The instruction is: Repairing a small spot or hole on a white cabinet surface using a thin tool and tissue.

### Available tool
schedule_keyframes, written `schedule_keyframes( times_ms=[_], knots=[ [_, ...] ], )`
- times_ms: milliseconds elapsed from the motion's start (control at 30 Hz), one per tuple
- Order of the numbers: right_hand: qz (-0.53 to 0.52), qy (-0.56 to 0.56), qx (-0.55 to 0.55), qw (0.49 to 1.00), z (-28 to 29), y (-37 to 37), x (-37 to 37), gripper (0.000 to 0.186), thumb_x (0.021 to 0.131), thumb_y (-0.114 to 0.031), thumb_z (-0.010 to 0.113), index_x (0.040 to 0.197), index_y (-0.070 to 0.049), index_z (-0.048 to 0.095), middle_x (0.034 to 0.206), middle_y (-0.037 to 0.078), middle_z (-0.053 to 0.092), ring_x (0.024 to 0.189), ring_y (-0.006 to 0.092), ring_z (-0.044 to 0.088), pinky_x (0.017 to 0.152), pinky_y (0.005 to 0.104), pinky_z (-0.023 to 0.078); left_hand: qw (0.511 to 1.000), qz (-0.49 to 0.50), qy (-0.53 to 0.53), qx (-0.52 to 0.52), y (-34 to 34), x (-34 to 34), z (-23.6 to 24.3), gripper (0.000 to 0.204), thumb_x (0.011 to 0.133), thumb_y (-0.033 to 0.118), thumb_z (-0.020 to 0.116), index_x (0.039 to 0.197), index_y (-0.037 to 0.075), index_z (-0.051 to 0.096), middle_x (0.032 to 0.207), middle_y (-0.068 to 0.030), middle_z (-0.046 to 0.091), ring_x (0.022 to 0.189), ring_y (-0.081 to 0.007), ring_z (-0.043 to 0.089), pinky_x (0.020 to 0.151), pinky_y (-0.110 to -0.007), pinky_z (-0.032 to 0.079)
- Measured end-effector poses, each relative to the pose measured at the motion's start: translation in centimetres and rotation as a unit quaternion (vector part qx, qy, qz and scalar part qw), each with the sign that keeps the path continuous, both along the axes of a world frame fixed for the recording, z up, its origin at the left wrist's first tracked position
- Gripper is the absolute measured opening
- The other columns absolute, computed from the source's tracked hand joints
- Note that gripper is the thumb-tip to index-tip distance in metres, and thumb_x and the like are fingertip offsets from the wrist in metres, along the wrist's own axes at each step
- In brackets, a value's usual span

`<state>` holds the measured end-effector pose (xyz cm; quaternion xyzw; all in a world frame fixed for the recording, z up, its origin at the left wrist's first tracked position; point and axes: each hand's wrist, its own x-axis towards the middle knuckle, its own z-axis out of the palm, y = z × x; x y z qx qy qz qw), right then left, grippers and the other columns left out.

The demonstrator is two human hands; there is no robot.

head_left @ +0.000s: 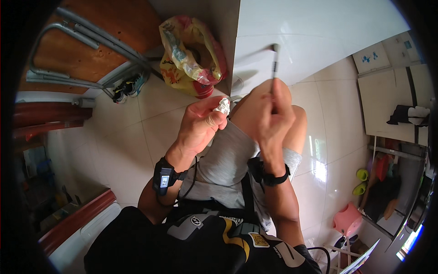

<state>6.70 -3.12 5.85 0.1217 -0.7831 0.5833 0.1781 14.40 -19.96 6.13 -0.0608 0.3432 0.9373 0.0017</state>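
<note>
Right hand (273, 116) grip clamped on thin grey tool (275, 61), shaft upright above raised knee (255, 100), tip toward white wall (315, 27), presumably for control. Left hand (198, 125) grip pinched on crumpled white wad (223, 106), just left of knee, kept close. Yellow bag (191, 55) up-left of knee.

A thin grey stick-like tool (275, 61) stands upright; a crumpled white wad (223, 106), perhaps tissue, sits left of it.
</note>
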Motion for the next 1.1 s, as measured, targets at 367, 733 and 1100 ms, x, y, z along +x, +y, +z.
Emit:
schedule_keyframes(
  times_ms=[367,733,1100],
  knots=[
    [0.055,0.000,-0.002,0.998,-0.8,-1.5,1.2,0.044,0.089,0.011,0.051,0.132,0.008,0.059,0.071,0.009,0.057,0.063,0.0144,0.054,0.059,0.0275,0.045,0.993,0.056,-0.044,-0.090,-0.9,0.4,-2.0,0.036,0.086,0.006,0.077,0.120,0.003,0.068,0.104,-0.0045,0.067,0.082,-0.0111,0.057,0.069,-0.027,0.046],
    [0.041,-0.153,-0.032,0.987,0.9,-2.0,2.4,0.034,0.093,0.005,0.053,0.125,0.010,0.063,0.070,0.011,0.064,0.058,0.0135,0.059,0.054,0.0276,0.048,0.968,0.114,-0.187,-0.119,-0.3,0.1,-2.1,0.029,0.085,0.007,0.080,0.112,0.003,0.068,0.091,-0.0011,0.068,0.067,-0.0075,0.051,0.060,-0.025,0.040],
    [0.065,-0.219,-0.064,0.972,3.7,-1.5,2.2,0.034,0.097,-0.002,0.051,0.126,0.012,0.061,0.073,0.005,0.065,0.060,0.0084,0.057,0.055,0.0247,0.047,0.960,0.128,-0.214,-0.128,-0.9,1.2,-3.6,0.025,0.084,0.011,0.082,0.102,0.003,0.066,0.080,0.0006,0.064,0.061,-0.0070,0.047,0.056,-0.025,0.037]
  ],
)
